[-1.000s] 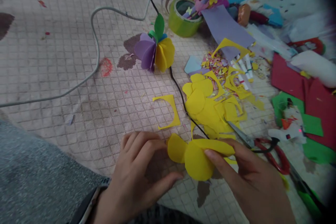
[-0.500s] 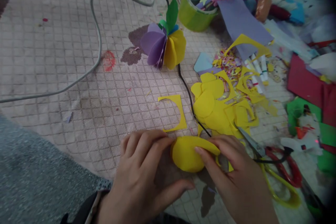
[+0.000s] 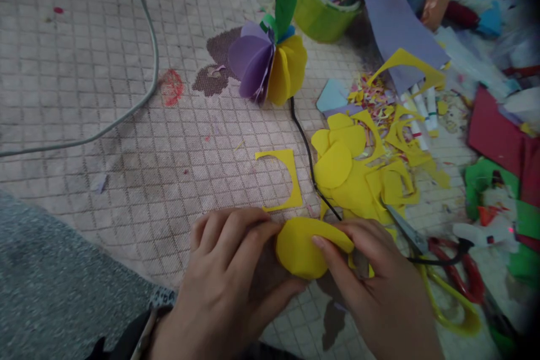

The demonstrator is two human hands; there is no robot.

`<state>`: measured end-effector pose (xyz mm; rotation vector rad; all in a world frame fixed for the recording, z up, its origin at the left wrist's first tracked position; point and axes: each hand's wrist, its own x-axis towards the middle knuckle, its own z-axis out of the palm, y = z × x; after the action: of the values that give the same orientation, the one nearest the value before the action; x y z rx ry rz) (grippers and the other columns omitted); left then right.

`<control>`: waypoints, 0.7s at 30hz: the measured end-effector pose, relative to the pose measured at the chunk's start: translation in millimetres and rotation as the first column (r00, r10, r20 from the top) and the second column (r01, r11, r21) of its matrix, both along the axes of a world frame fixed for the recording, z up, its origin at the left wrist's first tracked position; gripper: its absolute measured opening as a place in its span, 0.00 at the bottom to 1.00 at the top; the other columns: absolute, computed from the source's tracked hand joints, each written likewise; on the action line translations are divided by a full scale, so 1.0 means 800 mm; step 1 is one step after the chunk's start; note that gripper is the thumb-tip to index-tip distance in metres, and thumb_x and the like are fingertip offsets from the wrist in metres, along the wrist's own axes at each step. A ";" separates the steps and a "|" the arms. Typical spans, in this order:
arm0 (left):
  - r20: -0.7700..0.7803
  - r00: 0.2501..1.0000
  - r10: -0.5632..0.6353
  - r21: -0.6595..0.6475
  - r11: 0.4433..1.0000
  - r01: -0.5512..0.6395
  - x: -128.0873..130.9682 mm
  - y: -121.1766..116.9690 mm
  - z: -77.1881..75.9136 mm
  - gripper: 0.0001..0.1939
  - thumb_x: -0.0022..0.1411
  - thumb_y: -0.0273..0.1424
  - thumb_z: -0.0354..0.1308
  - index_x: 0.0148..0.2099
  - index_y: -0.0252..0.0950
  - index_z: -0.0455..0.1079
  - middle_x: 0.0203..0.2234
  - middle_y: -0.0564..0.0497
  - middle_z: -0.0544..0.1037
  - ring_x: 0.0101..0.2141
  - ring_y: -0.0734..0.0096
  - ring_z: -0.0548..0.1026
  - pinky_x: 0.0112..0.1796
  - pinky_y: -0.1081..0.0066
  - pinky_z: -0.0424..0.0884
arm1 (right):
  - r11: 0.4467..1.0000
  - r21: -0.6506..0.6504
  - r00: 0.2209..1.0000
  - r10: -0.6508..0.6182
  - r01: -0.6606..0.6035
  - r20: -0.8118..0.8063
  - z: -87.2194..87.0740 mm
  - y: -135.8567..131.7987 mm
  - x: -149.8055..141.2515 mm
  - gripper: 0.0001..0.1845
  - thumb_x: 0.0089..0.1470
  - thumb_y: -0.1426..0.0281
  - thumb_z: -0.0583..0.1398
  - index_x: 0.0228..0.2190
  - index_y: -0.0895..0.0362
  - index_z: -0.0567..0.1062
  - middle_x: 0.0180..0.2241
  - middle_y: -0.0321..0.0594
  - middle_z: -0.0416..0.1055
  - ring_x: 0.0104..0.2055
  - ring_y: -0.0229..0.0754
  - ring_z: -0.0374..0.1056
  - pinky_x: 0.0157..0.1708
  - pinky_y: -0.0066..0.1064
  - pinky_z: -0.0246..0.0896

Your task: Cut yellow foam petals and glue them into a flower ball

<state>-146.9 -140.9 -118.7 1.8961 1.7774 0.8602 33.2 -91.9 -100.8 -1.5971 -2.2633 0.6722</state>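
Observation:
Between my hands is a yellow paper circle [image 3: 301, 253], its upper right edge curled over in a fold. My right hand [image 3: 375, 281] pinches that folded edge between thumb and fingers. With its fingertips at the circle's left edge and its thumb at the lower edge, my left hand [image 3: 228, 275] grips the paper from the other side. Just above lies a yellow paper offcut [image 3: 294, 180] with a round cut-out. A pile of yellow paper circles [image 3: 335, 166] lies beyond my right hand. Farther off stands a purple and yellow paper ball [image 3: 270, 64] with a green leaf.
Scissors [image 3: 458, 270] with red and yellow handles lie right of my right hand. A black cord [image 3: 304, 135] and a grey cable [image 3: 155, 56] cross the checked cloth [image 3: 126, 202]. Green tape [image 3: 324, 17], purple paper [image 3: 405, 28], red paper [image 3: 491, 129] and scraps crowd the right side.
My left thumb has moved up against the lower edge of the yellow circle. My right hand keeps its pinch. The view has shifted slightly.

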 end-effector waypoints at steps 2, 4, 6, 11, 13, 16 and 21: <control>0.002 1.000 0.009 0.006 1.000 -0.009 0.001 0.001 0.000 0.20 0.54 0.41 0.64 0.46 0.37 0.70 0.40 0.47 0.74 0.40 0.59 0.68 0.41 0.60 0.61 | 1.000 0.003 1.000 0.012 -0.012 0.001 0.000 0.000 0.000 0.02 0.56 0.69 0.59 0.31 0.52 0.69 0.31 0.35 0.70 0.37 0.43 0.65 0.37 0.35 0.59; 0.003 1.000 0.011 0.007 1.000 -0.011 0.001 0.001 0.000 0.20 0.54 0.41 0.64 0.46 0.36 0.70 0.40 0.47 0.75 0.40 0.59 0.68 0.41 0.60 0.61 | 1.000 0.014 1.000 0.023 -0.023 -0.002 0.001 0.000 0.000 0.02 0.56 0.70 0.59 0.31 0.52 0.69 0.31 0.35 0.71 0.36 0.42 0.65 0.37 0.34 0.59; 0.002 1.000 0.009 0.007 1.000 -0.009 0.001 0.001 -0.001 0.20 0.54 0.41 0.64 0.46 0.36 0.70 0.40 0.47 0.75 0.40 0.59 0.68 0.41 0.59 0.61 | 0.999 0.024 1.000 0.029 -0.029 -0.001 0.001 0.000 0.000 0.02 0.56 0.70 0.59 0.32 0.52 0.69 0.31 0.35 0.71 0.36 0.42 0.65 0.37 0.34 0.59; -0.012 1.000 0.007 0.005 1.000 -0.007 0.001 0.000 -0.002 0.20 0.54 0.41 0.63 0.45 0.35 0.70 0.40 0.47 0.74 0.40 0.59 0.68 0.41 0.58 0.61 | 0.999 0.030 1.000 0.022 -0.022 0.003 0.000 0.000 -0.002 0.03 0.56 0.69 0.59 0.30 0.53 0.69 0.30 0.36 0.71 0.35 0.43 0.65 0.35 0.35 0.59; -0.019 1.000 0.004 0.007 1.000 -0.004 0.001 0.000 -0.002 0.19 0.54 0.40 0.63 0.45 0.35 0.70 0.40 0.46 0.74 0.40 0.58 0.68 0.40 0.58 0.61 | 1.000 0.022 1.000 0.018 -0.018 0.001 0.000 0.000 -0.003 0.03 0.56 0.70 0.59 0.30 0.53 0.69 0.29 0.36 0.71 0.35 0.43 0.64 0.35 0.36 0.59; -0.018 1.000 -0.009 0.003 1.000 0.009 0.001 0.000 -0.003 0.19 0.54 0.40 0.64 0.45 0.35 0.70 0.40 0.46 0.74 0.40 0.58 0.68 0.40 0.58 0.62 | 1.000 0.018 1.000 0.017 -0.017 0.004 0.001 -0.001 -0.004 0.03 0.56 0.70 0.59 0.29 0.53 0.69 0.29 0.36 0.70 0.34 0.43 0.64 0.34 0.36 0.59; -0.022 0.999 -0.027 -0.004 1.000 0.027 -0.001 0.000 -0.003 0.20 0.54 0.40 0.63 0.46 0.35 0.69 0.41 0.46 0.74 0.40 0.58 0.68 0.40 0.58 0.63 | 0.999 0.030 1.000 0.024 -0.024 -0.001 0.002 0.000 -0.004 0.04 0.55 0.71 0.59 0.29 0.54 0.68 0.28 0.37 0.70 0.33 0.43 0.64 0.33 0.37 0.59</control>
<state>-148.1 -140.6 -120.8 1.9304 1.7612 0.8292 29.6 -91.9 -99.3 -1.5580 -2.2841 0.6415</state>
